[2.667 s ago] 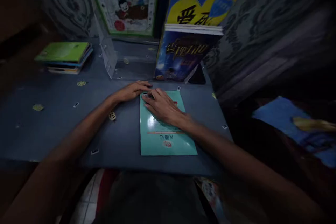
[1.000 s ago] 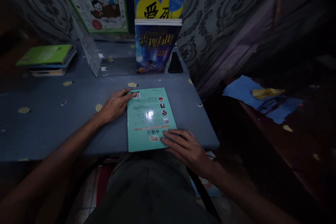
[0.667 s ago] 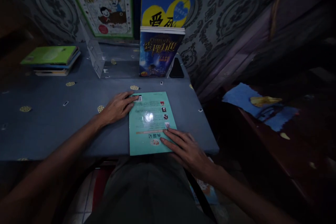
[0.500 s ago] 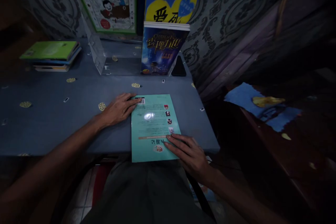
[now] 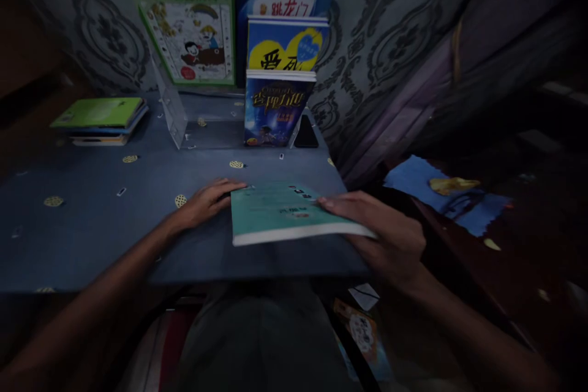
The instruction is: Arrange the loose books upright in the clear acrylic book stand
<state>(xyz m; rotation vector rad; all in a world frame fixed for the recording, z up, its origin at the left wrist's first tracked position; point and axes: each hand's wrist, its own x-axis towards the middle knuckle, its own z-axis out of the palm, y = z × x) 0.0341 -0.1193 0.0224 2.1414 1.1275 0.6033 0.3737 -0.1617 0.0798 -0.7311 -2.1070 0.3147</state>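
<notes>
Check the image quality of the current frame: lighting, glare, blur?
Head view: dim, with corners falling almost to black; head view: no strong glare spot on the teal book, but its print is smeared, probably by motion, and the right hand looks soft; head view: the heart-cover book reads more clearly.

The person is wearing a dark grey-green garment (image 5: pixel 257 340), its plain cloth creasing softly, dim light hiding whether it is shirt or trousers. The left forearm (image 5: pixel 114 275) and right forearm (image 5: pixel 473 324) are showing bare, as are the slim-fingered left hand (image 5: pixel 204 203) and right hand (image 5: pixel 392 236).
</notes>
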